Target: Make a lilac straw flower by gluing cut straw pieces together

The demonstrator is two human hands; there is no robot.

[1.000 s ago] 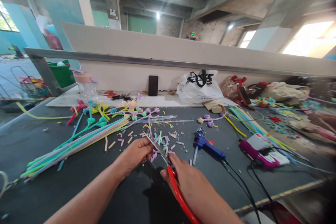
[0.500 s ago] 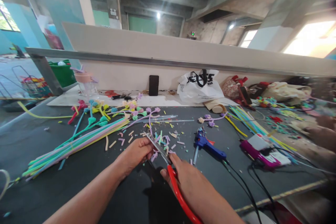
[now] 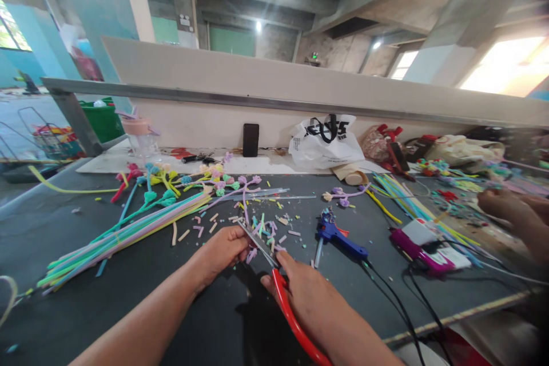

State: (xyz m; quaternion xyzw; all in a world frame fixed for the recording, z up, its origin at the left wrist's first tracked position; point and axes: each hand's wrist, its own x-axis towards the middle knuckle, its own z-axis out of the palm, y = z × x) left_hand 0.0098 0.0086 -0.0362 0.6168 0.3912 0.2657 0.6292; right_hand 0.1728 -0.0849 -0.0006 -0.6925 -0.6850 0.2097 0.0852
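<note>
On my left the bundle (image 3: pixel 128 237) slants across the table; I'd judge its sticks light and bendy, best lifted by the middle so the ends don't splay. My left hand (image 3: pixel 230 247) has thumb and fingers together beside the blade tips; I can't make out what they pinch. The scissors (image 3: pixel 289 306) lie diagonally between my hands, over the offcuts (image 3: pixel 294 233): stiff, moderately heavy, sharp-tipped, so I'd grip only the red handles. My right hand (image 3: pixel 311 291) is wrapped around those, just left of the glue gun (image 3: pixel 345 242).
</note>
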